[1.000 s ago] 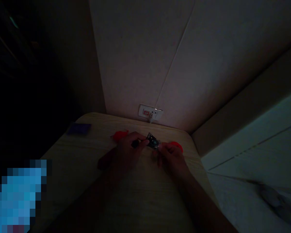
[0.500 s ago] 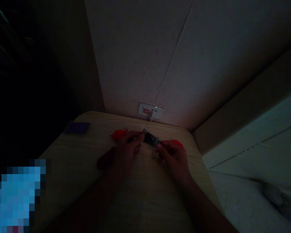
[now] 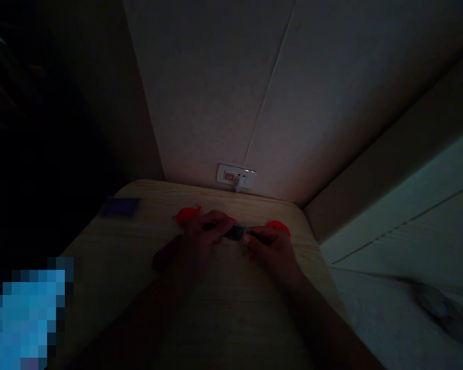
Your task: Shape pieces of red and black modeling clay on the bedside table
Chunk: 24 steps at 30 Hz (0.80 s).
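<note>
Between my two hands is a small dark packet [image 3: 236, 232] with a shiny, clear-looking edge; its kind is hard to make out in the dim light. My left hand [image 3: 208, 234] grips its left end, fingers closed. The fingers of my right hand [image 3: 268, 246] pinch the right end. Just beyond my left hand lies a bright red piece [image 3: 187, 215], and another red piece [image 3: 280, 227] shows behind my right hand. A dark reddish object [image 3: 165, 254] rests on the wooden tabletop [image 3: 231, 308], partly hidden by my left wrist.
A purple packet [image 3: 120, 206] lies near the table's left edge. On the wall behind the table is a socket plate [image 3: 236, 176] with a red switch and a plug in it. A pale panel [image 3: 409, 221] stands along the right side.
The dark packet was held up with its face showing; now it is lower, more covered by my fingers, and my hands are closer together. The view has shifted slightly.
</note>
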Each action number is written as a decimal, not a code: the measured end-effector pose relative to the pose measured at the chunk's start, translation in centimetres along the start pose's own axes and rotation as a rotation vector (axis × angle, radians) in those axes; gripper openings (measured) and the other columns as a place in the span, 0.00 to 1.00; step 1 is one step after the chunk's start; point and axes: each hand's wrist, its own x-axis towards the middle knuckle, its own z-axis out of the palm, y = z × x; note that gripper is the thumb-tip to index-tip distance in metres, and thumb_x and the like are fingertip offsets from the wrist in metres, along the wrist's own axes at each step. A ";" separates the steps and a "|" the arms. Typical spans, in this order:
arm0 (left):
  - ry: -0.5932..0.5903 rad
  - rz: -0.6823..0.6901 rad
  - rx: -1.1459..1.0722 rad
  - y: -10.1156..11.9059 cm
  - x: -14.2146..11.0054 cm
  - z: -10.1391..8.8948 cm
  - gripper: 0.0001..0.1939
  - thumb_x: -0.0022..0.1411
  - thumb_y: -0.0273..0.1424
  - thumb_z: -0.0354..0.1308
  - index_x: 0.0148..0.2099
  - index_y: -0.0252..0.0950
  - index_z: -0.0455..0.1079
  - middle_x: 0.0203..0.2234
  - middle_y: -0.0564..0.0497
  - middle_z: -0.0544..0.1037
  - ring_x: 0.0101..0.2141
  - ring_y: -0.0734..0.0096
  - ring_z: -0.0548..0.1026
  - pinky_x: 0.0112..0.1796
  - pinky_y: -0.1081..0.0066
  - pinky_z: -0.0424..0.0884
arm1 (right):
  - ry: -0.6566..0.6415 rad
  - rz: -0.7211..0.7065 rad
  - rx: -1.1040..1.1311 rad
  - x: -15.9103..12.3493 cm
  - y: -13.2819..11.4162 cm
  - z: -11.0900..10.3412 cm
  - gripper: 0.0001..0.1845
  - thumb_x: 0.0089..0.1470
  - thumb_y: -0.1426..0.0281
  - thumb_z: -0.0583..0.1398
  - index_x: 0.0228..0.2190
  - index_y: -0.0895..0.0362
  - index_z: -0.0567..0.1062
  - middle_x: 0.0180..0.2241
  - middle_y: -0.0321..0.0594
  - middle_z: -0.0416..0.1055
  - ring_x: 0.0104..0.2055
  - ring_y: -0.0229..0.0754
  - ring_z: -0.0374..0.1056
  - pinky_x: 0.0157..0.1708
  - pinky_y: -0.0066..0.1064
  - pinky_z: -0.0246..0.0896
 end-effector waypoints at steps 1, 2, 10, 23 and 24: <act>0.014 -0.010 -0.033 0.1 -0.1 0.1 0.09 0.46 0.33 0.73 0.26 0.35 0.78 0.21 0.55 0.70 0.22 0.79 0.62 0.23 0.76 0.56 | 0.002 0.006 0.028 0.1 0.1 0.1 0.14 0.41 0.62 0.75 0.28 0.58 0.85 0.17 0.34 0.72 0.17 0.33 0.63 0.17 0.24 0.60; 0.037 -0.027 -0.076 0.2 -0.1 0.3 0.09 0.45 0.33 0.74 0.26 0.35 0.78 0.20 0.55 0.70 0.22 0.80 0.62 0.22 0.77 0.55 | 0.014 0.005 0.049 0.1 0.3 0.2 0.14 0.40 0.61 0.75 0.27 0.58 0.84 0.16 0.33 0.71 0.16 0.33 0.63 0.16 0.24 0.60; 0.215 -0.148 -0.425 0.5 0.6 0.4 0.17 0.34 0.30 0.78 0.28 0.33 0.76 0.25 0.56 0.73 0.20 0.85 0.61 0.21 0.80 0.58 | 0.142 -0.011 0.009 -0.3 1.0 1.2 0.17 0.46 0.57 0.72 0.32 0.58 0.85 0.15 0.33 0.70 0.15 0.32 0.61 0.15 0.24 0.56; 0.094 0.117 0.235 -0.7 0.4 -0.5 0.10 0.49 0.35 0.71 0.27 0.35 0.75 0.23 0.55 0.75 0.27 0.73 0.72 0.31 0.73 0.66 | -0.020 0.060 0.098 0.3 0.4 0.1 0.21 0.41 0.56 0.74 0.31 0.59 0.85 0.17 0.36 0.74 0.17 0.35 0.66 0.17 0.26 0.65; 0.107 0.147 0.275 -0.6 0.4 -0.5 0.09 0.49 0.34 0.70 0.27 0.35 0.75 0.23 0.54 0.75 0.28 0.72 0.72 0.31 0.73 0.66 | -0.017 0.062 0.109 0.3 0.4 0.2 0.21 0.40 0.56 0.75 0.31 0.59 0.85 0.17 0.36 0.74 0.16 0.35 0.66 0.17 0.26 0.65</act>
